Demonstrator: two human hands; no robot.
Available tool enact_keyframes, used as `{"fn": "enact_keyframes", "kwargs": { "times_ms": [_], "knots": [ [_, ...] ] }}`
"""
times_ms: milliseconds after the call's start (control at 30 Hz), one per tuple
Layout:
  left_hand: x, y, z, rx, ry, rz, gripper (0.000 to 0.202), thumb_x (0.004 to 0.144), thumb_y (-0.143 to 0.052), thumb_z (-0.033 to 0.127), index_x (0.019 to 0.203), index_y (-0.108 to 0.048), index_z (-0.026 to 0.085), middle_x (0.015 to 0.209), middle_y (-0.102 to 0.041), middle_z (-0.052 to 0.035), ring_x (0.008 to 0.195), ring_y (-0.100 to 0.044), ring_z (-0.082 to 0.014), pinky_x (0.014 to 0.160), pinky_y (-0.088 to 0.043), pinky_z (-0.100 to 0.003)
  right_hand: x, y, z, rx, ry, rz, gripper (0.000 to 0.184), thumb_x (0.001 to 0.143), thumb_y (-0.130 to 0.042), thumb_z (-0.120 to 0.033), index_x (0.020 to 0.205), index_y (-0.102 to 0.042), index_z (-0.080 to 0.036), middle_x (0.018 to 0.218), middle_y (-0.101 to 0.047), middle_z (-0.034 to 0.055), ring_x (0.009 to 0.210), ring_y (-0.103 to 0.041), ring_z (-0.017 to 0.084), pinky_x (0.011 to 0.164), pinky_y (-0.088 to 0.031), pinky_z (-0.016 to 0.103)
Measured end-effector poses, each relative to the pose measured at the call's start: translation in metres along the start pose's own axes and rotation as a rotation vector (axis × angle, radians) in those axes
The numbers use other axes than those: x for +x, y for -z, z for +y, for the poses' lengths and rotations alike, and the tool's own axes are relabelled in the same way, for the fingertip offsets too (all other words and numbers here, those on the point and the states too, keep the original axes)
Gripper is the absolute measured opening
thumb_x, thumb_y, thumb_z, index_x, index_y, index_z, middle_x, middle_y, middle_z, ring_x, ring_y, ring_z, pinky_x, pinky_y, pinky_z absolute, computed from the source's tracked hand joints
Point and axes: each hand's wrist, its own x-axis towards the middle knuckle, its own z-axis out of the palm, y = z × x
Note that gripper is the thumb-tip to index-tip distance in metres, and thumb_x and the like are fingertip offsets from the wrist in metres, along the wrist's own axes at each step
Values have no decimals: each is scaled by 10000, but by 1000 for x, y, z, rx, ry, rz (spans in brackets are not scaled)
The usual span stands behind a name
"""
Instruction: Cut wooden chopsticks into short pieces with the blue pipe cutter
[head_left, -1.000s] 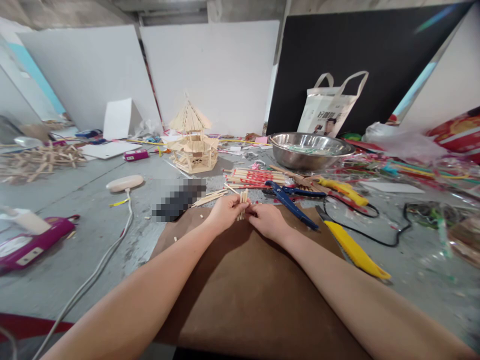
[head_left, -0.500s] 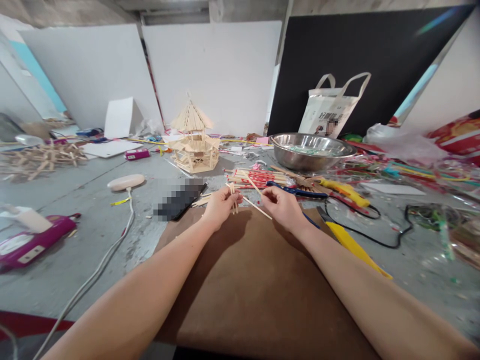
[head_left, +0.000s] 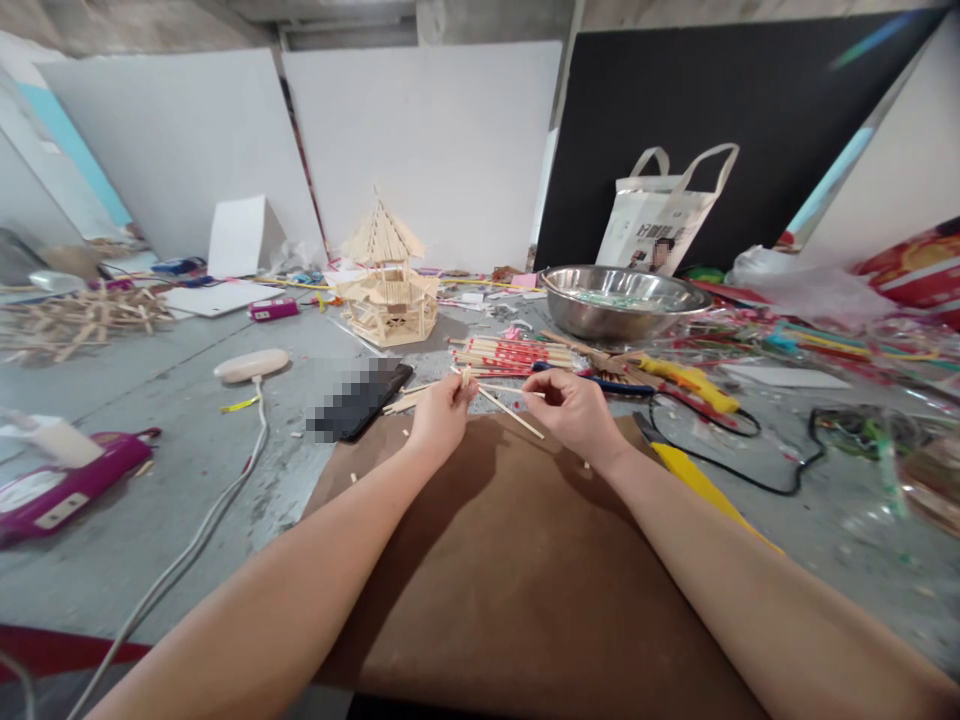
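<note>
Left hand (head_left: 441, 412) is pinching a small cluster of pale sticks (head_left: 466, 377), narrow grip, fingertips partly hiding it. Right hand (head_left: 571, 408) is holding a thin stick (head_left: 504, 388) by its near end, grip narrow; the stick is pointing across the gap toward the cluster. Can't tell if the two are touching. A second stick (head_left: 517, 417) is slanting down to the right between the hands, above or on the brown mat (head_left: 540, 570); contact unclear. Red-marked sticks (head_left: 517, 354) are lying just beyond the hands. Phone (head_left: 361, 400) is resting left of the left hand. Stick-built pavilion (head_left: 388, 295) is standing farther back, metal basin (head_left: 622, 310) sitting to its right. Yellow-handled saw (head_left: 697, 480) is lying partly behind the right forearm.
</note>
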Motion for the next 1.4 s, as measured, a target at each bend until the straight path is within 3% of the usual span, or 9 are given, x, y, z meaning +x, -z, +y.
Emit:
{"fn": "enact_keyframes", "kwargs": {
  "times_ms": [167,267,367,467,567,700,967,1233,1400],
  "knots": [
    [-1,5,5,198,-6,41,331,772,-360,353,575,-504,129,467,-378,34,472,-294,-69,478,-211,-205,-1,2,-4,-62,-10,-25,96,635,-506,-238,607,-549,-157,525,-530,-8,467,-448,79,483,-367,202],
    [-1,3,6,69,-86,-122,320,764,-374,360,633,-542,122,502,-421,32,498,-333,-67,491,-246,-191,-1,0,-2,58,-73,-127,89,640,-512,-243,633,-542,-159,492,-507,-23,433,-437,72,452,-362,199],
    [-3,-1,10,-152,-144,-321,263,742,-421,332,744,-583,125,594,-509,19,571,-420,-75,553,-321,-179,0,-2,-2,304,-154,-150,117,660,-521,-271,695,-519,-160,508,-496,-34,418,-452,70,431,-375,199],
    [-5,-5,12,-370,-119,-445,254,729,-450,309,818,-592,118,694,-574,-11,641,-491,-91,625,-379,-195,0,-3,-5,473,-174,-140,148,669,-537,-294,724,-513,-159,565,-505,-31,444,-486,72,449,-405,204],
    [-7,-8,11,-481,-40,-519,272,715,-473,309,855,-590,108,738,-604,-42,658,-531,-109,627,-413,-218,-1,-5,-7,504,-163,-158,161,677,-538,-303,758,-529,-164,611,-524,-25,467,-510,78,460,-420,208],
    [-8,-11,10,-513,21,-545,270,709,-484,300,862,-583,101,733,-613,-52,646,-547,-118,595,-426,-222,-3,-9,-6,481,-162,-167,194,689,-527,-319,806,-550,-165,645,-548,-14,488,-517,89,481,-431,222],
    [-7,-12,4,-385,-52,-506,242,718,-466,307,766,-577,97,691,-599,-42,578,-521,-97,553,-414,-210,-4,-11,-4,268,-10,-101,167,680,-544,-297,696,-627,-153,731,-587,25,711,-526,135,633,-413,230],
    [-7,-9,4,-318,-116,-588,226,718,-466,288,754,-585,98,625,-589,-28,559,-519,-98,561,-409,-205,-6,-16,-4,341,-180,-213,216,648,-561,-344,668,-631,-141,573,-564,-10,531,-495,99,528,-399,220],
    [-6,-8,2,-325,-117,-617,236,714,-472,294,780,-593,102,623,-594,-26,560,-520,-97,563,-409,-199,-6,-17,-7,413,-273,-217,202,609,-592,-340,626,-626,-142,540,-562,-21,493,-485,87,496,-392,215]
  ]
}}
